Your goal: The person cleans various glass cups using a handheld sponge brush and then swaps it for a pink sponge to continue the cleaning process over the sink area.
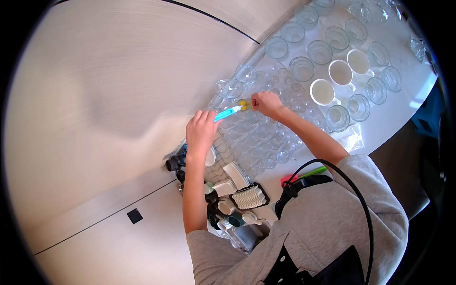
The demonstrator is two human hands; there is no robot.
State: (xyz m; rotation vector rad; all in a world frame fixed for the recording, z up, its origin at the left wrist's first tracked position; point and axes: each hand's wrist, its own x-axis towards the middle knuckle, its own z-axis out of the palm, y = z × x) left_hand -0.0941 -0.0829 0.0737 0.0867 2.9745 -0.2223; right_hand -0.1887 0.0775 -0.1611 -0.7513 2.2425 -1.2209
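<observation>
My left hand point(201, 131) grips the light blue handle of a cleaning brush point(227, 113). A white neck joins the handle to a yellow head point(243, 105), probably sponge, which appears to sit inside a clear glass. The glass's outline is hard to make out against the glassware behind. My right hand point(267, 103) is curled closed at the far side of the yellow head, seemingly around the stem or base of that glass. Below both hands stand many clear stemmed or small glasses point(274, 140), packed close together. Larger clear glasses point(245, 74) stand along the wall side.
Three white mugs point(322, 92) and several glass tumblers point(301, 68) stand on the white table point(399, 103). Nearer my body are a wire rack point(217, 165), white dishes point(237, 175), cups point(226, 206) and a green-handled tool point(313, 172). A pale wall point(107, 89) borders the left side.
</observation>
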